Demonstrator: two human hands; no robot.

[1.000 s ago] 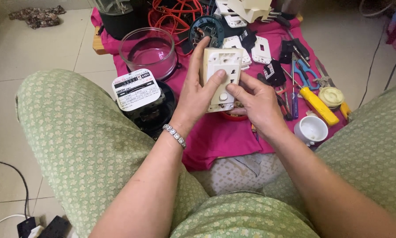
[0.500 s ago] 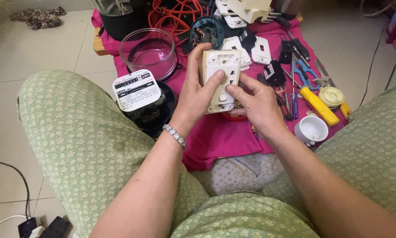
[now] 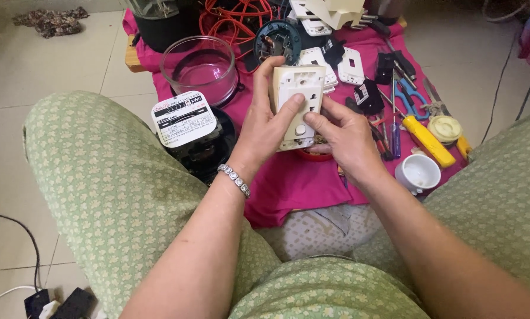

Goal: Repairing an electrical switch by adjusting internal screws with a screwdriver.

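Both hands, left hand (image 3: 265,127) and right hand (image 3: 344,139), pinching socket (image 3: 297,100) above pink cloth (image 3: 294,183); likely to slip onto the glass bowl (image 3: 199,68) if thumbs ease.

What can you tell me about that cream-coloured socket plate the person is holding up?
The socket plate is a rectangular piece that looks like cream plastic, with a paler raised panel bearing socket holes and a small round button near its lower end. It is held upright, face toward the camera, above the pink cloth. The left hand wraps its left edge, thumb across the front; the right hand touches its lower right corner with its fingertips. Its back is hidden.
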